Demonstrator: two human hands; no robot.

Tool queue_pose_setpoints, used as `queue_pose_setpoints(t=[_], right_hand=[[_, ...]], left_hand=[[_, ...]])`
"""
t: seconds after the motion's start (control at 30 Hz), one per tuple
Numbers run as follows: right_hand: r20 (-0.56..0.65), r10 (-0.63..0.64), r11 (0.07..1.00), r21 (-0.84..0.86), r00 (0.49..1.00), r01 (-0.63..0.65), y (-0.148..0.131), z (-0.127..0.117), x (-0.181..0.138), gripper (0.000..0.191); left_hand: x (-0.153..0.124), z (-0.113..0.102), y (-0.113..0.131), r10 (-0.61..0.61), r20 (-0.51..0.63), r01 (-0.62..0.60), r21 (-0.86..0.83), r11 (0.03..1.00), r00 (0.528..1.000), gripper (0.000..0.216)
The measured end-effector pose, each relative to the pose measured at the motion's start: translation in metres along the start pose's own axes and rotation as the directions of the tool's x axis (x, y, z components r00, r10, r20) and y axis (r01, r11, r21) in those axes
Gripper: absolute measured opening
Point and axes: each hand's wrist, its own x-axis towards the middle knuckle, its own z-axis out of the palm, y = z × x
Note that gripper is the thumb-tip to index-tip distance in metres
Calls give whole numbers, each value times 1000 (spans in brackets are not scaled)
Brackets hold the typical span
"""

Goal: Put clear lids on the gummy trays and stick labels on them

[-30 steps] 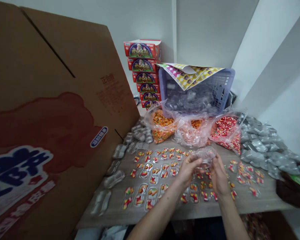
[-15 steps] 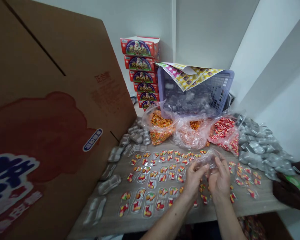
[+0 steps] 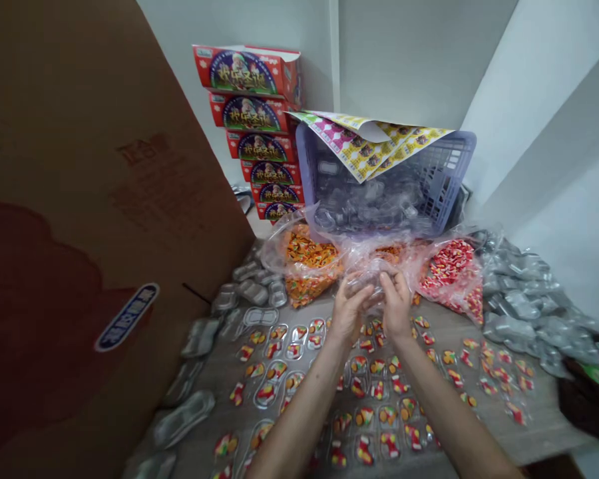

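Clear plastic piece (image 3: 367, 278), thin and moulded by the look of it, held up between left hand (image 3: 349, 309) and right hand (image 3: 397, 305). Position: just beyond both palms, at the fingertips, above the table (image 3: 494, 432), in line of sight with the middle candy bag (image 3: 390, 254); gap between piece and bag not readable. Contact on both sides, hence neither hand nearer. Grip, left: thumb and fingers pinching the left end, thumb over the near face. Grip, right: fingers curled onto the opposite end, tips partly hidden. Long axis: apparently crosswise, from hand to hand, but blurred; number of layers impossible to tell.

Orange contents in the left candy bag (image 3: 309, 266), beyond and left of left hand; red-and-white contents in the right candy bag (image 3: 452, 269), to the right of right hand. Nearer the body, on the table: rows of filled shells (image 3: 364, 450), mostly red and orange pieces inside, long axes roughly toward the body. Far right: heap of grey shells (image 3: 522, 293). Far left: loose shells (image 3: 184, 419) beside the carton (image 3: 170, 186). Behind the bags: purple basket (image 3: 304, 166) under printed sheets (image 3: 364, 150).
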Motion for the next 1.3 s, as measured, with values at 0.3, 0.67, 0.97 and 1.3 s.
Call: queue_pose_setpoints(t=[0.3, 0.67, 0.97, 1.3], right_hand=[[167, -86, 808, -565, 982, 167, 1, -16, -10, 31], [253, 56, 54, -967, 966, 250, -7, -40, 153, 32], [134, 147, -208, -964, 980, 163, 3, -22, 266, 42], [232, 95, -280, -927, 968, 249, 14, -25, 286, 51]], left_hand=[[-11, -25, 4, -56, -84, 56, 7, 998, 995, 56], [-18, -42, 23, -73, -122, 71, -24, 997, 990, 53], [-33, -60, 48, -128, -159, 128, -13, 992, 979, 52], [-45, -70, 56, -144, -169, 144, -15, 990, 975, 52]])
